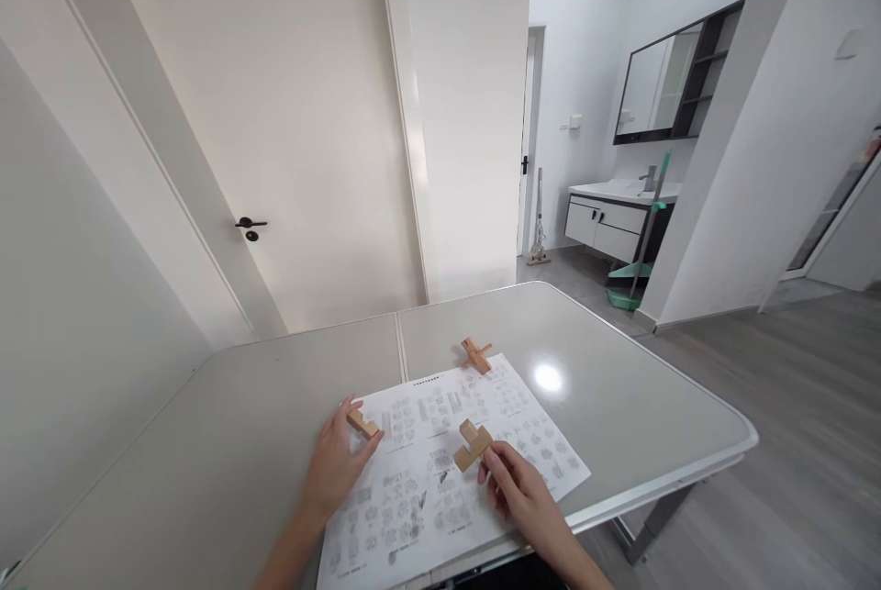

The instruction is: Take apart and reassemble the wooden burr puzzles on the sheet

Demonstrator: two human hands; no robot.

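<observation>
Centrally, over the printed sheet (413, 471): one light-brown wooden block (473, 449), multi-armed, tilted. Held by the right hand (516, 480), thumb and forefinger pinching one end, remaining fingers curled beneath. Whether the block touches the sheet cannot be told.

At the sheet's left edge, toward its far corner: one notched wooden piece (362, 425), bar-like, cut away along one side. Held by the left hand (337, 457), thumb at the near end and fingertips at the far end, gripping it between them; the fingers' undersides are hidden.

At the sheet's far edge, near its right corner: one wooden assembly (474, 355) of crossed bars, reddish-brown, free of both hands.

The sheet itself: white, covered with rows of small grey figures, lettering too small to read.

Beneath the sheet: one grey table (262, 452), pale-rimmed, a seam running away from the sheet's far edge. Right of the sheet, a bright light reflection on the tabletop.

Well beyond the sheet: one white door (309, 113) with black handle (250, 224). Farther off, to the right: mop (540, 223), washstand (606, 225), mirror cabinet (651, 90), green dustpan (623, 299).
</observation>
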